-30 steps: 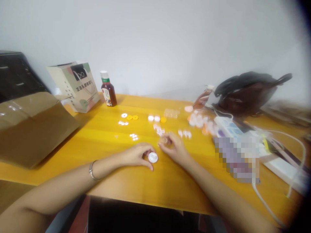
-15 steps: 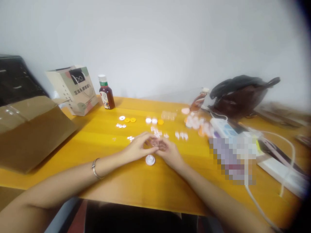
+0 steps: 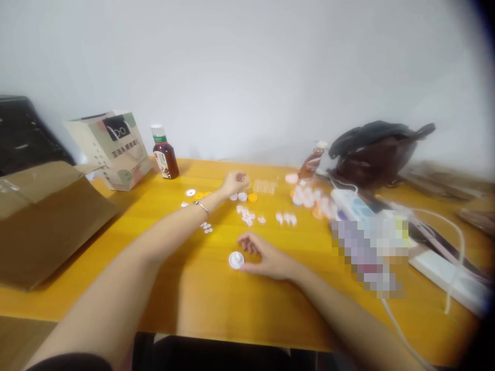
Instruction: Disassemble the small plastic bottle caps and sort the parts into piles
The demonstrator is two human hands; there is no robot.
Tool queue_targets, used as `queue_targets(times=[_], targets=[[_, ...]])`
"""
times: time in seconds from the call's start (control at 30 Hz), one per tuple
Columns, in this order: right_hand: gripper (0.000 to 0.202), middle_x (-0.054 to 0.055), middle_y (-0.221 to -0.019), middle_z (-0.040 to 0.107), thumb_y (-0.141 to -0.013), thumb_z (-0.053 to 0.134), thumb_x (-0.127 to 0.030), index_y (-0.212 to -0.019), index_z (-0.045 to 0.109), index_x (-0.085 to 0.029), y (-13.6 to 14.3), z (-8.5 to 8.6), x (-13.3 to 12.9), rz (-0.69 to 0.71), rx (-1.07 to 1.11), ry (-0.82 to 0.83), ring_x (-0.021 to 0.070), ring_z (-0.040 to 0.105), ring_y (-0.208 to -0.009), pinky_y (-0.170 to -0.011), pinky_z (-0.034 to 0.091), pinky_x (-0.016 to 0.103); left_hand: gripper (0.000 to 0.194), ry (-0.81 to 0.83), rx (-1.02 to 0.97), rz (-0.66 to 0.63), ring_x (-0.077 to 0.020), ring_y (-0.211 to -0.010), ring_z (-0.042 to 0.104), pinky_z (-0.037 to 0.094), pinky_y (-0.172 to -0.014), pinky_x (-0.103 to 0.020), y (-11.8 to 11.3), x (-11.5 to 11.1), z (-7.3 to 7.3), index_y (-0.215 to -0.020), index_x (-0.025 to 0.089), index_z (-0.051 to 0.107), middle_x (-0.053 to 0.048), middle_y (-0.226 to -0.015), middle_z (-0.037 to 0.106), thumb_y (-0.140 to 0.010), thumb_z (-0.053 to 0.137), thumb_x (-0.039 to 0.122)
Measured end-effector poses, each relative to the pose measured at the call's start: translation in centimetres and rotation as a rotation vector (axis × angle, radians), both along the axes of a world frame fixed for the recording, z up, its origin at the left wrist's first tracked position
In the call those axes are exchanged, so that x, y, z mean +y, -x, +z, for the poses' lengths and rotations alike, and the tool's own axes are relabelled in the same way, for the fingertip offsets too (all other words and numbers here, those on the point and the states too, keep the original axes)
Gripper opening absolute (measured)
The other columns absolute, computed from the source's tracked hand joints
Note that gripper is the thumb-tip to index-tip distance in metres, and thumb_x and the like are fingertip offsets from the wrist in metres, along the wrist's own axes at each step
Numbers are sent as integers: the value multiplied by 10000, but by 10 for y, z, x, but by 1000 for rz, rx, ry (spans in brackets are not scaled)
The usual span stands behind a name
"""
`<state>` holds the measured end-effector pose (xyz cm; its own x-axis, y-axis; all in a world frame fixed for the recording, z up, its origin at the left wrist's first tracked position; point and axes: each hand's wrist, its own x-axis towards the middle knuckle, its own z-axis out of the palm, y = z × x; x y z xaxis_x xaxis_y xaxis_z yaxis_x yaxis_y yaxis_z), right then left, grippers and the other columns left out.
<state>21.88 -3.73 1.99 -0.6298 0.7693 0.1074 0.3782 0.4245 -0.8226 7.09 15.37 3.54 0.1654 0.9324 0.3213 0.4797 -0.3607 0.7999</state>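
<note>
My left hand [image 3: 235, 182] reaches to the far side of the table, beside a row of clear plastic pieces [image 3: 265, 186]. Its fingers are curled together; what they hold is too blurred to make out. Nearer me, my right hand [image 3: 266, 258] rests with thumb and fingers apart and nothing between them. Its thumb tip is at the edge of a round white piece [image 3: 236, 260] lying on the table. Under and beside my left forearm are white discs [image 3: 242, 197] and yellow discs [image 3: 252, 198], partly hidden on the left side.
Small white parts [image 3: 246, 216] lie mid-table, with more white pieces [image 3: 286, 219] to their right. At left are a cardboard box [image 3: 50, 221], a paper bag [image 3: 124, 149] and a dark bottle [image 3: 165, 157]. A dark bag [image 3: 375, 154] and a power strip [image 3: 448, 281] occupy the right.
My hands were together above the round white piece, with a clear piece between them. My left hand has gone forward to the clear row; my right has drawn slightly nearer and opened.
</note>
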Motion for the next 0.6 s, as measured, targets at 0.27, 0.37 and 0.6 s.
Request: queue_targets(times=[0.27, 0.37, 0.6], targets=[[339, 19, -896, 536, -679, 711, -301, -949, 535, -195, 4, -1, -2, 121, -106, -152, 155, 510, -853, -794, 421, 290, 406, 69, 69, 18, -178, -872, 596, 460, -788, -257, -15, 32, -23, -1042, 84, 571, -108, -992, 631, -645, 645, 127], [284, 13, -858, 553, -693, 695, -276, -924, 550, -196, 6, -4, -1, 110, -112, -192, 152, 519, -809, -763, 423, 285, 383, 83, 88, 16, -177, -870, 594, 456, -785, -254, -15, 37, -23, -1013, 95, 582, -96, -969, 636, -636, 646, 117], [225, 13, -838, 572, -709, 675, -255, -891, 557, -196, 8, -4, -1, 100, -110, -219, 151, 530, -778, -727, 424, 276, 374, 93, 68, 4, -172, -863, 600, 461, -777, -256, -19, 36, -27, -999, 88, 583, -96, -960, 636, -632, 651, 107]])
